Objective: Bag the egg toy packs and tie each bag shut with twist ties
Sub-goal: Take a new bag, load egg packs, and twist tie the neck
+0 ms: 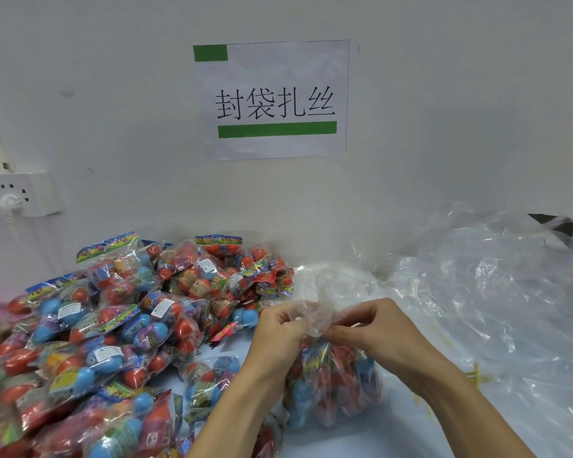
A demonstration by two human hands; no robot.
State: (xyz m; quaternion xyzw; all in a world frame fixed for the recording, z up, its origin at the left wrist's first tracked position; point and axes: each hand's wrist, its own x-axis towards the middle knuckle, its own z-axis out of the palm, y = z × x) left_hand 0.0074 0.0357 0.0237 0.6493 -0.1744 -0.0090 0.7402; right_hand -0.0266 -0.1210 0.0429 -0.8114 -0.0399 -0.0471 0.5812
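Now | 2 hands, left hand (280, 328) and right hand (366, 325), fingers pinching filled bag (331, 385) neck shut | loose packs (113, 325) left of bag | risk: slack pinch reopens neck.

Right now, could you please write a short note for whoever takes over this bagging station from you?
Left hand and right hand both pinch the gathered neck of a filled clear bag on the table.
Loose egg toy packs lie heaped to the left; empty clear bags lie to the right, yellow twist ties beside them.
Done: this bag filled.
Left: whether a tie is on it cannot be told; the heap remains to be bagged.
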